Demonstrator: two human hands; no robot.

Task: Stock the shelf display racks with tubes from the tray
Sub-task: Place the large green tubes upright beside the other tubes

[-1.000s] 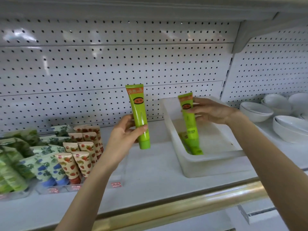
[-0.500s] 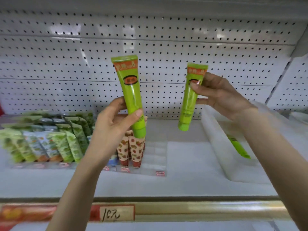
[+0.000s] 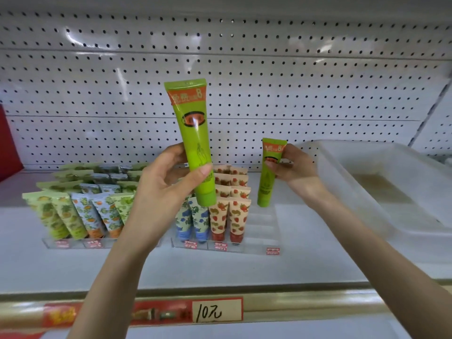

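Shop: pegboard shelf (image 3: 244, 265), price tag (image 3: 216, 310), stocked display racks (image 3: 225, 244).

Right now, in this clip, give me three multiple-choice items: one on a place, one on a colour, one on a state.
1. Where does the right-hand tube hang?
A. Over the rack's empty right column
B. Inside the tray
C. On the shelf edge

2. What colour are both held tubes?
A. Blue
B. Bright green
C. Cream

3. How does the left hand carry its tube?
A. Lying flat
B. Cap up
C. Upright, cap down

Key: 1 A, the empty slots lie just under its cap; 2 B, both bodies are green; 3 C, the cap points down.
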